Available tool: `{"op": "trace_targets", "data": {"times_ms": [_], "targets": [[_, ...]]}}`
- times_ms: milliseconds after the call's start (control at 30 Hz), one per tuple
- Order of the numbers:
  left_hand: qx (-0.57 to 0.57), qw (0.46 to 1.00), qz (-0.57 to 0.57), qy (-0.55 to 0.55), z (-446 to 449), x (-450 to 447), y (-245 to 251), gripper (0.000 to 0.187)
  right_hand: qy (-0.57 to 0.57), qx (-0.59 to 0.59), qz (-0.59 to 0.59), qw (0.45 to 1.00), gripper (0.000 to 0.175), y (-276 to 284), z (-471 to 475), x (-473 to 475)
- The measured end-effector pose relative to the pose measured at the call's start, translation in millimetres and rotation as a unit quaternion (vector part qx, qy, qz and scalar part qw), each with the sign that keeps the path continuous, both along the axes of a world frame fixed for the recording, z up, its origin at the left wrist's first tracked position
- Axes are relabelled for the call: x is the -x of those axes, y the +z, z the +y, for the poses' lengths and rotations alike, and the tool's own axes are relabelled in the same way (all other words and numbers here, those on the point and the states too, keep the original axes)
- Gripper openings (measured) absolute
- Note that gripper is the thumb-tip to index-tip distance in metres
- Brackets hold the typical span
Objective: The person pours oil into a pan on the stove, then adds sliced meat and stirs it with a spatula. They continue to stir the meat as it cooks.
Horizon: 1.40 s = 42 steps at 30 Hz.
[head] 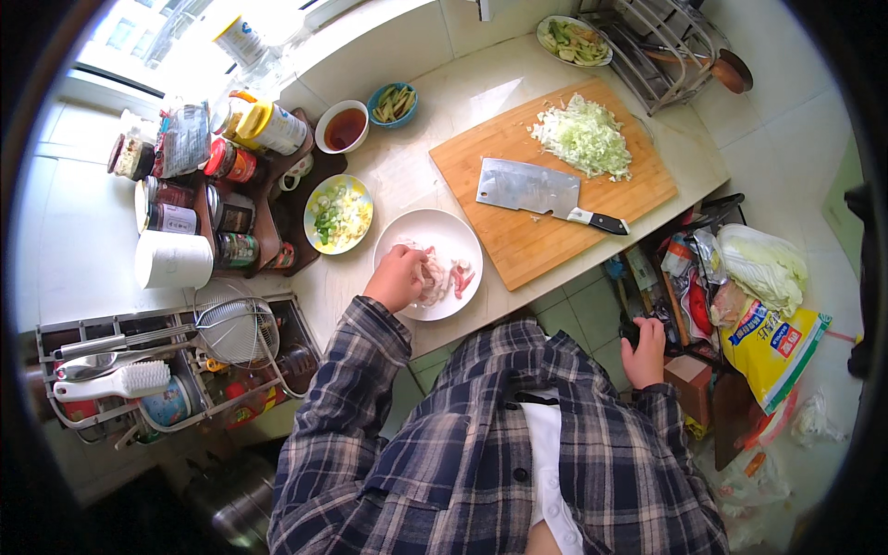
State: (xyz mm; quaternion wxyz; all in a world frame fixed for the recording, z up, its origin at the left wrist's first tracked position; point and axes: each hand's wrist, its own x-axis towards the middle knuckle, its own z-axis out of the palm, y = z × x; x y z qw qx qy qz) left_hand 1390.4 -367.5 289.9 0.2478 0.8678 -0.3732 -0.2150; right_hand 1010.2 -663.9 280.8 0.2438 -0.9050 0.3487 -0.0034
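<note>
My left hand is in a white bowl, its fingers curled around pale pink strips of raw meat. A redder clump of strips lies apart on the right side of the same bowl. Lower right, beside the counter, my right hand has bent fingers against a small black object; whether it grips this is unclear. On the wooden cutting board a cleaver lies flat, its black-and-white handle toward the front edge. Behind it is a heap of shredded cabbage.
Left of the bowl stands a plate of chopped scallion and garlic. Behind are a bowl of brown liquid and a blue bowl of cut vegetables. A spice rack borders the left. A metal rack occupies the far right corner.
</note>
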Motion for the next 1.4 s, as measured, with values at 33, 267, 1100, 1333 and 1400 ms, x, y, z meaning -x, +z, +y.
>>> {"op": "trace_targets", "data": {"times_ms": [33, 267, 1100, 1333, 1400], "targets": [[-0.023, 1.0, -0.008, -0.008, -0.1, 3.5, -1.7, 0.032, 0.002, 0.001, 0.0, 1.0, 0.044, -0.1, -1.0, -0.7], [-0.048, 0.994, -0.086, -0.039, -15.8, 25.4, -7.4, 0.045, 0.017, 0.002, 0.006, 1.0, 0.045, 1.4, -6.5, -5.9], [0.215, 0.838, 0.414, 0.282, 22.4, 7.3, 16.8, 0.026, 0.028, 0.0, -0.005, 1.0, 0.043, -5.8, -11.6, 0.5], [0.249, 0.816, 0.413, 0.319, 32.4, 17.2, 30.5, 0.026, 0.053, 0.0, -0.007, 0.999, 0.043, -6.5, -18.6, -10.5], [0.265, 0.795, 0.435, 0.329, 37.0, 22.8, 32.5, 0.025, 0.062, 0.006, -0.011, 0.998, 0.043, -6.9, -19.7, -13.6]]}}
